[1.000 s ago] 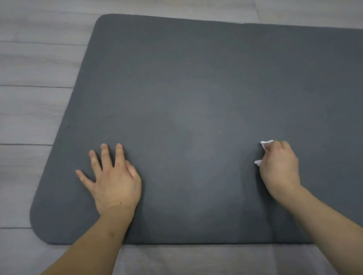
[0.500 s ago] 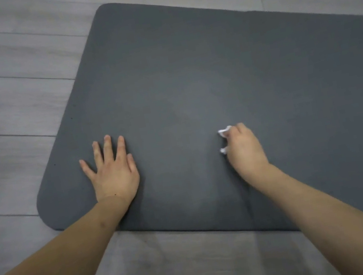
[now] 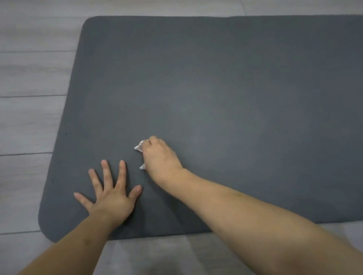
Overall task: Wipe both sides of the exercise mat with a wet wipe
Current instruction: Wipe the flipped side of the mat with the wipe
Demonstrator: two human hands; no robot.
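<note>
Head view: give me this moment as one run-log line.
left hand flat on mat, fingers spread | right hand grips white wipe against mat near left hand | mat flat on floor

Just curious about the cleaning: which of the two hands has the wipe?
The right hand, fingers curled over the white wet wipe on the mat. The left hand lies flat, fingers spread.

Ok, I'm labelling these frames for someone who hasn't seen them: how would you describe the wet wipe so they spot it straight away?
Start at the dark grey exercise mat on the pale wood floor. Near its front left corner the left hand lies flat, and beside it the right hand is curled. The wet wipe is the white scrap poking out from under those curled fingers, the only white thing on the mat.
</note>
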